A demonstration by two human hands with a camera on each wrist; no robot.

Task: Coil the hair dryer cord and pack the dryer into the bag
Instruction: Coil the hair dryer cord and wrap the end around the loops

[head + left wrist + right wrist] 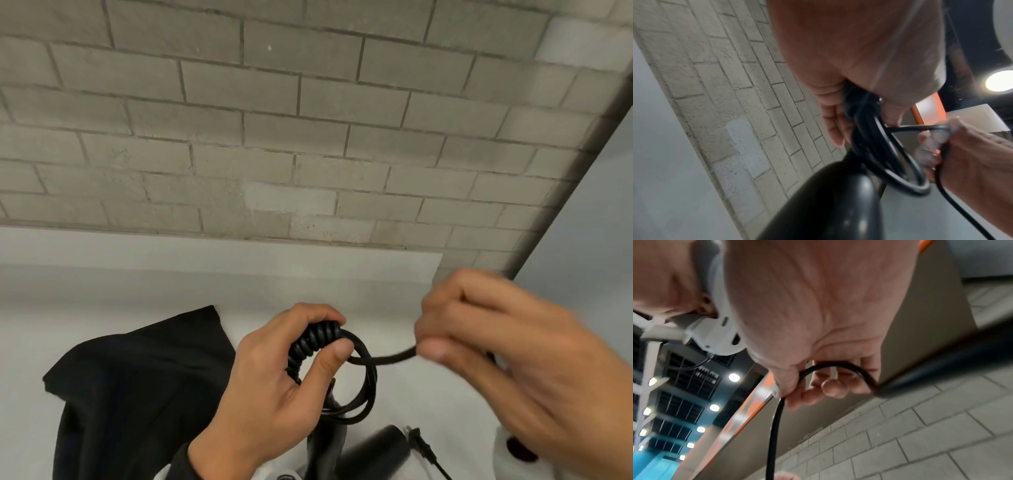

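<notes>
My left hand (291,370) grips a bundle of coiled black cord (313,344), with several loops (364,387) hanging below the fingers. The black hair dryer (373,452) sits low, under that hand; its barrel fills the bottom of the left wrist view (828,203). To the right, my right hand (486,346) pinches the free run of cord (394,358) and holds it taut away from the coil. In the right wrist view that cord (777,418) passes between thumb and fingers. The plug (419,442) lies on the white table beside the dryer. A black fabric bag (137,387) lies at the left.
The white table (171,287) runs back to a grey brick wall (274,137). A dark vertical edge (565,192) borders the wall at the right. Ceiling lights and an orange-trimmed panel (748,417) show in the wrist views.
</notes>
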